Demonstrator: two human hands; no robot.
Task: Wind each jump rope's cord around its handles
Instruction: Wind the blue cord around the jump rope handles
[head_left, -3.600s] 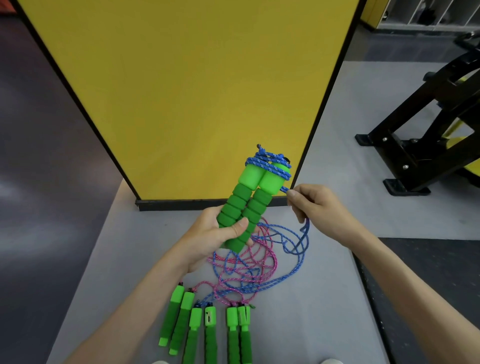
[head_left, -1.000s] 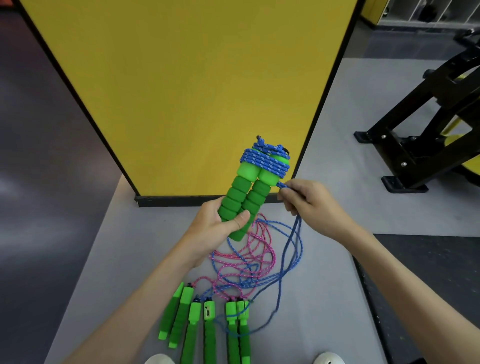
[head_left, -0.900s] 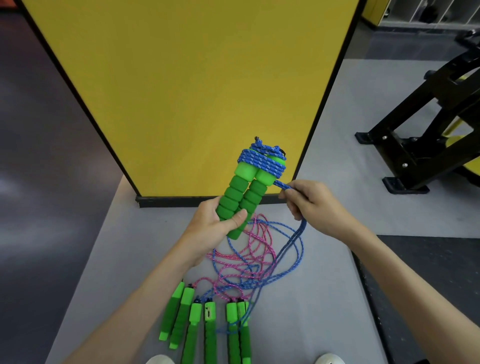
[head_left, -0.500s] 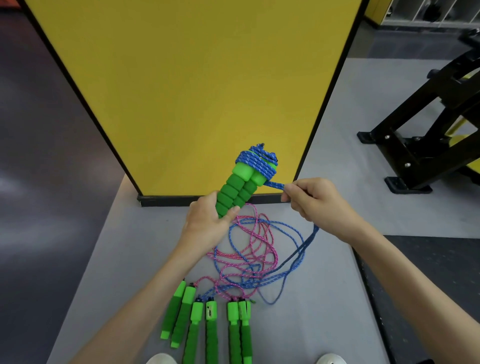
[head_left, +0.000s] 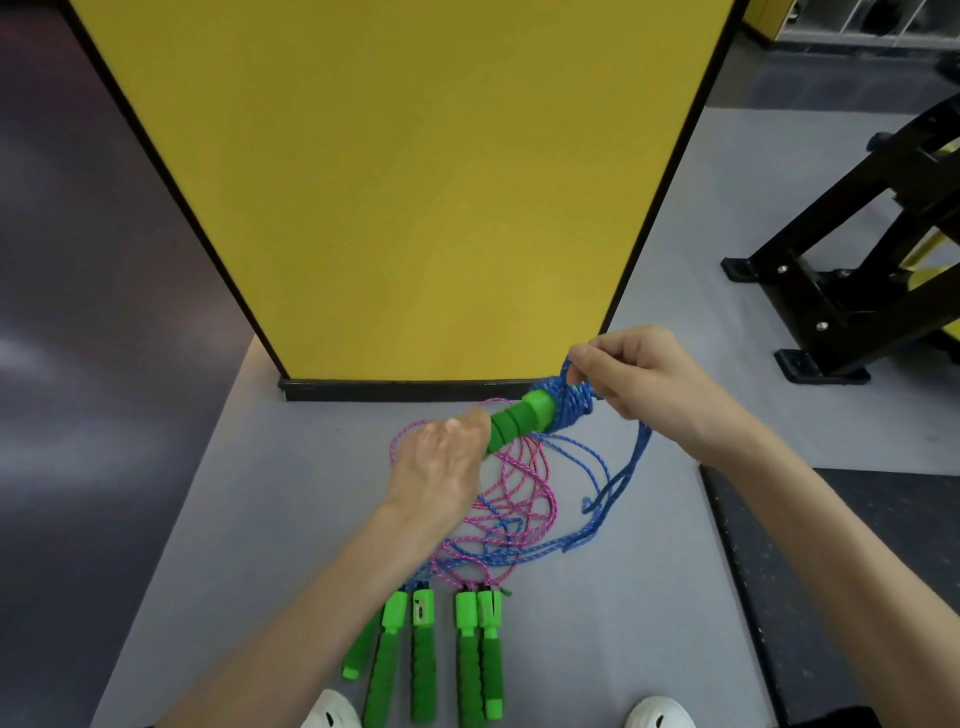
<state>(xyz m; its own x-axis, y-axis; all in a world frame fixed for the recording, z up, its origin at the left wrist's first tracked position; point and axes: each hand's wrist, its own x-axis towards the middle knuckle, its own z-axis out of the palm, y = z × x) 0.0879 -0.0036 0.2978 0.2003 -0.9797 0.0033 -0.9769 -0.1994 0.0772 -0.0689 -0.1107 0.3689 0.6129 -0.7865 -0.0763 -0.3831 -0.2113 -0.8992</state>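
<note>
- Head view: the left hand (head_left: 441, 460) grips the lower end of a pair of green ribbed foam handles (head_left: 519, 418), fingers curled round them, just in front of the black base of the tall yellow panel (head_left: 405, 182).
- The right hand (head_left: 641, 379) pinches a loop of the blue braided cord (head_left: 570, 410) right at the coil on the handles' far end.
- Half a second ago the handles stood tilted upward against the panel's face. Now they lie nearly level, below its base, with the wound end pointing towards the panel's right corner. The right hand has come from beside them onto the coil itself.
- That looks like another turn being laid on. A long run of blue cord hangs from the right hand down to the grey floor (head_left: 260, 493), so this rope is only partly wound.
- Further from the panel, pink speckled cords (head_left: 519, 491) lie tangled with blue ones. A row of spare green handles (head_left: 470, 649) lies furthest from it, with no cord wound round them.
</note>
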